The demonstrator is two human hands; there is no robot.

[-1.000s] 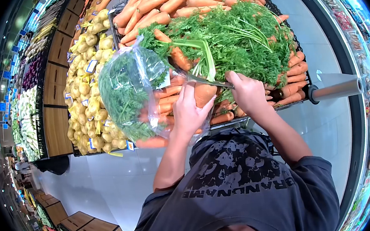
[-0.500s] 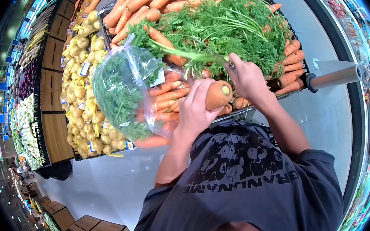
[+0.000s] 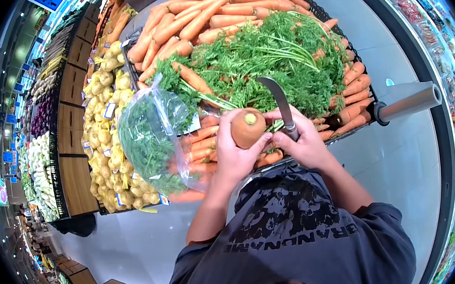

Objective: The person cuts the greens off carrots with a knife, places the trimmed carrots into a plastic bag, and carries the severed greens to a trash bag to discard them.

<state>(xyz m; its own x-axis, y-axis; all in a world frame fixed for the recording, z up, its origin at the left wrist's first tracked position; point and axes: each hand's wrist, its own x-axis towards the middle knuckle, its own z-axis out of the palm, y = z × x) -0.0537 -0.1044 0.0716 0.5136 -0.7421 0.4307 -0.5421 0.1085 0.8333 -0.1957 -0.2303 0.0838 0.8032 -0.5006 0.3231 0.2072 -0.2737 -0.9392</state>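
Note:
My left hand (image 3: pixel 232 155) is wrapped around a thick orange carrot (image 3: pixel 248 131), whose pale green stem end faces up, with no leaves on it. Close beside it, my right hand (image 3: pixel 309 144) grips the handle of a knife with a curved blade (image 3: pixel 279 100). The blade points up and away from me, over a heap of leafy carrot tops (image 3: pixel 263 56). Left of my hands lies a clear plastic bag (image 3: pixel 152 127) with carrot greens in it. Loose carrots (image 3: pixel 203 143) lie under and around my hands.
More carrots (image 3: pixel 204 18) are piled at the back of the black crate display. Bagged potatoes (image 3: pixel 108 126) stand to the left. A grey roll on a holder (image 3: pixel 410 105) juts out at the right. Wooden-fronted vegetable stands (image 3: pixel 72 124) line the far left.
The carrot has turned upward in my left hand. The knife has swung so its blade points up and shows fully. A green stalk beside the knife has dropped away towards the heap.

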